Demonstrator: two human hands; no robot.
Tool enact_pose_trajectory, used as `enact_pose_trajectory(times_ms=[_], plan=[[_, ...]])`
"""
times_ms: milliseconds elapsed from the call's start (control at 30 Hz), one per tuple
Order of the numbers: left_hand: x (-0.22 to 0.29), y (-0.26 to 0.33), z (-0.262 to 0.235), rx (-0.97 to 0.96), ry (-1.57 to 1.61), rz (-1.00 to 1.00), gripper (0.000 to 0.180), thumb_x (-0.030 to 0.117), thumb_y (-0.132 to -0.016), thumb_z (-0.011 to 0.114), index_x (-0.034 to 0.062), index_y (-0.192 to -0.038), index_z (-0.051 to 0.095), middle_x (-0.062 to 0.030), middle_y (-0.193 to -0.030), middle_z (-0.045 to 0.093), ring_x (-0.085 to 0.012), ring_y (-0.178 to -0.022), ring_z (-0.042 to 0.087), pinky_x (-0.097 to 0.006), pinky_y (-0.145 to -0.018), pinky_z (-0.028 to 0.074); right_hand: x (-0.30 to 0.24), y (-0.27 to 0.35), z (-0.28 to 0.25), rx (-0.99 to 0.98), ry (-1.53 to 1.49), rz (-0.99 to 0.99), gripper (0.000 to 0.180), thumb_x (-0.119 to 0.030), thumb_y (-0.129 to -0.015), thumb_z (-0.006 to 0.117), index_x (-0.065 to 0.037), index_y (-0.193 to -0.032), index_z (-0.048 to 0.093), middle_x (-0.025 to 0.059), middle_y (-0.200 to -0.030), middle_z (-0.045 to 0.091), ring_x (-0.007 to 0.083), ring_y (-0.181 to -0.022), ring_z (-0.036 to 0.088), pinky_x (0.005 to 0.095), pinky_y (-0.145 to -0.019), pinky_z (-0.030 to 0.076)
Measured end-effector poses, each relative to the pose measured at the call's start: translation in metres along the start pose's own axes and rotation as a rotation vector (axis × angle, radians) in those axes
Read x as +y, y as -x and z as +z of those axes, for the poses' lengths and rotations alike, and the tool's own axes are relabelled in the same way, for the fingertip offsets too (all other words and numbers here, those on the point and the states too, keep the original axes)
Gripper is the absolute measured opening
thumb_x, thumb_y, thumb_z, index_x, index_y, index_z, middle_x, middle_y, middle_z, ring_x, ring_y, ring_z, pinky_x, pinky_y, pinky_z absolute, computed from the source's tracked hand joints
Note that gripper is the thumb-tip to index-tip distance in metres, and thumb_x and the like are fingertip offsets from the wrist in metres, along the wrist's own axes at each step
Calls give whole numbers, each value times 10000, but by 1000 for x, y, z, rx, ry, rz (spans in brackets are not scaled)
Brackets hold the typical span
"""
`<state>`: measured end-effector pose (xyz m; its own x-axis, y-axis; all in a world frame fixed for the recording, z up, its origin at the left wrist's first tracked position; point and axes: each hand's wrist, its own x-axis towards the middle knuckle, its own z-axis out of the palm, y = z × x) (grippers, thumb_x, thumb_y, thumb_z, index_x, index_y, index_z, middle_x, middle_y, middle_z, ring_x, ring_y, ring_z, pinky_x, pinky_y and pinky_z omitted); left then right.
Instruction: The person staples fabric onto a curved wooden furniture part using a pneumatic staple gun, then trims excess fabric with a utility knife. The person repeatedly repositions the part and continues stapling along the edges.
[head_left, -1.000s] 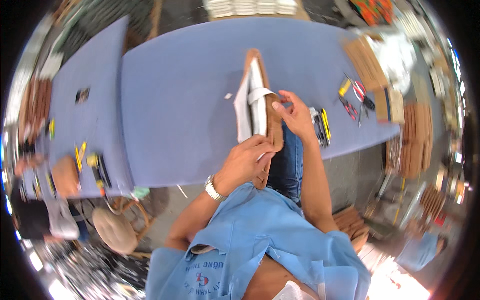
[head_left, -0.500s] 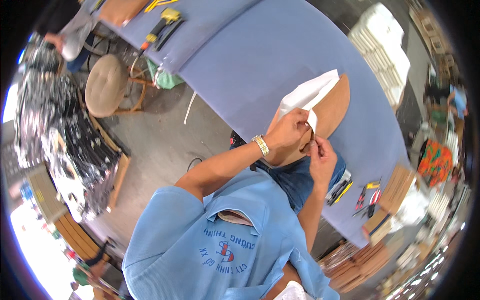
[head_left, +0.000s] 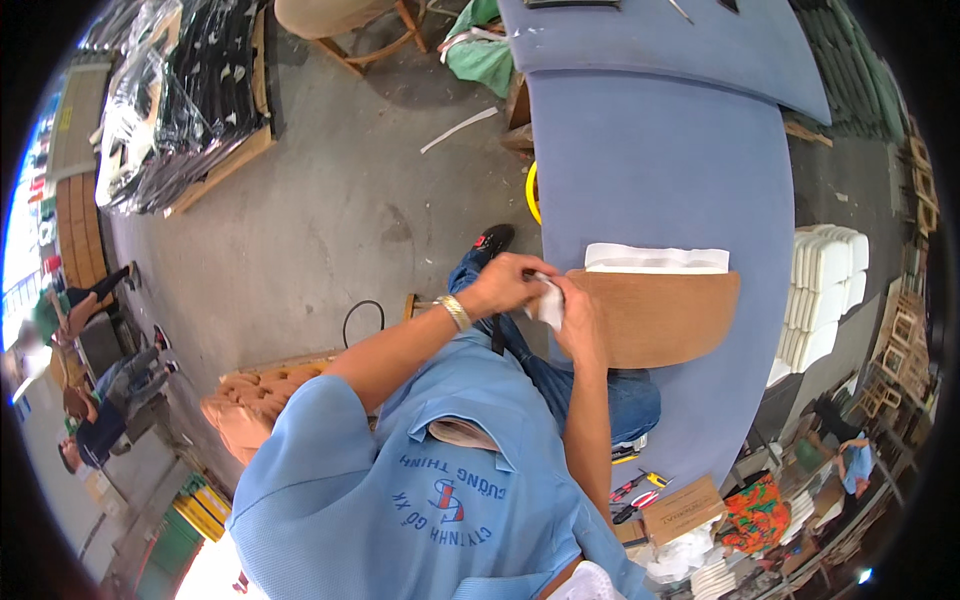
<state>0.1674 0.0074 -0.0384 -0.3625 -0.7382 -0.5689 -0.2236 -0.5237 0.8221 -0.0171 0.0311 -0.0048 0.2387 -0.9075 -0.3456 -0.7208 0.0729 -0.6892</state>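
My left hand (head_left: 508, 284), with a metal-band watch on its wrist, pinches a small crumpled white piece of thin sheet (head_left: 548, 303). My right hand (head_left: 582, 318) has its fingers closed on the other side of that white piece. Just to the right, a brown half-round panel (head_left: 660, 318) lies on the blue-covered table (head_left: 665, 170), its straight edge facing away from me. Along that edge a white strip (head_left: 655, 260) stands out flat. The right hand overlaps the panel's left end.
Pliers and other hand tools (head_left: 640, 492) lie near a cardboard box (head_left: 683, 510) at the table's near end. A yellow-rimmed container (head_left: 532, 192) stands at the table's left edge. White stacked pieces (head_left: 822, 300) are beyond its right side. A tufted brown seat (head_left: 260, 400) is at my left.
The panel, tilted up in my hands before, now lies flat on the table. Both hands have come off its corner to its left, holding the white piece. The view has turned.
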Motion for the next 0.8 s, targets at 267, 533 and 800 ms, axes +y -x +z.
enact_pose_trajectory(times_ms=[267,533,800], plan=[[-198,25,-107,455,49,-590,228,33,-861,734,30,-1081,793,-75,-880,773,-127,-727,720,-273,-664,584,25,19,-1,115,-440,150,481,-150,-1028,649,-65,-1491,551,95,-1194,728,139,-952,675,315,-841,561],[-296,-47,-118,236,-842,-787,692,561,-701,873,167,-1257,754,-158,-1291,693,-330,-1235,649,-438,-951,561,217,188,-50,631,-522,383,533,-295,-1007,677,12,-1426,558,145,-1414,606,253,-1255,606,392,-1019,526],[-148,-122,-17,444,-10,-377,546,440,-954,617,-15,-1240,713,-267,-1120,742,-407,-1032,740,-454,-916,601,137,130,-91,602,63,523,525,-372,-997,682,-28,-1389,629,272,-1339,659,430,-1256,602,490,-1114,438]])
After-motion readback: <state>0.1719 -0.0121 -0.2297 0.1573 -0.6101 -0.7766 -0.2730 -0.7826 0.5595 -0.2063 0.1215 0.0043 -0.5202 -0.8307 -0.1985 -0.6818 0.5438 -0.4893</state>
